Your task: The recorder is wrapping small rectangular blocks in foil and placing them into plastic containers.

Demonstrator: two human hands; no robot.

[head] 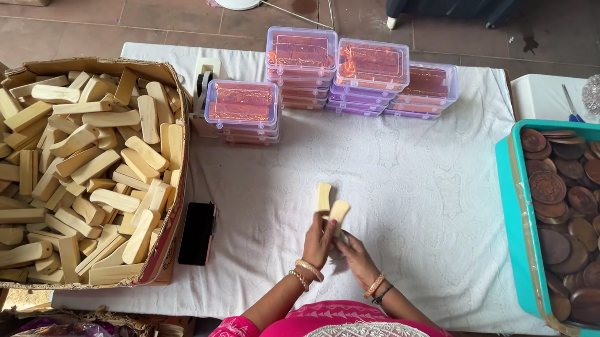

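My left hand and my right hand meet over the white cloth in front of me. Between them I hold two pale wooden handle pieces, which stick up and away from my fingers. The left hand grips their lower ends; the right hand touches them from the right side. Both wrists wear bangles.
A cardboard box heaped with several pale wooden pieces sits at the left. A black phone lies beside it. Stacks of clear lidded boxes stand at the back. A teal tub of brown wooden discs is at the right.
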